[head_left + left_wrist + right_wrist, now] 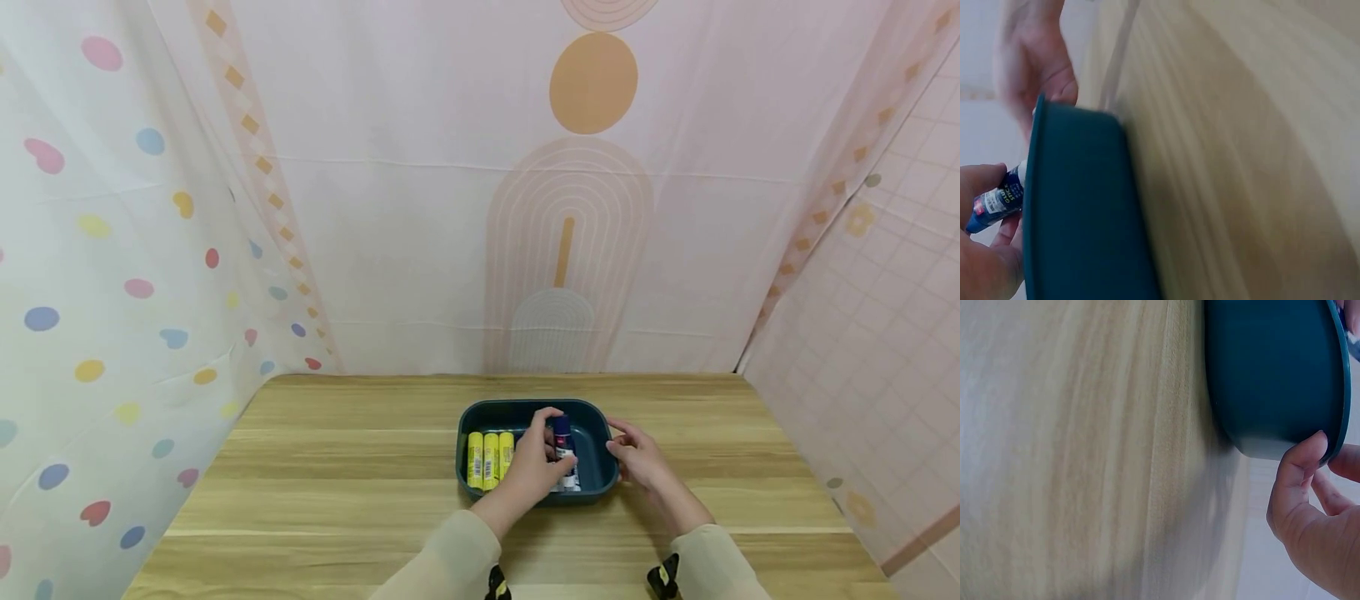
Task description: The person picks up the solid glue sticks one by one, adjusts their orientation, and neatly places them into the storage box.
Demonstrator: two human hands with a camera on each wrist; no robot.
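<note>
A dark blue glue stick (pixel 564 437) with a white part at its lower end is held by my left hand (pixel 525 467), over the dark green plastic box (pixel 600 407). In the left wrist view, the words on the glue stick (pixel 1000 199) can be read between thumb and fingers. My right hand (pixel 645 460) pinches the right end of the box; in the right wrist view its thumb (pixel 1310 453) presses the outer wall below the rim. Three yellow tubes (pixel 491 461) lie side by side at the box's left end. My left hand hides the box's middle.
The box stands on a wooden table (pixel 337 467), near its far edge. A patterned curtain (pixel 405 250) hangs behind, with more printed cloth on the left (pixel 150 333) and right (pixel 862 333).
</note>
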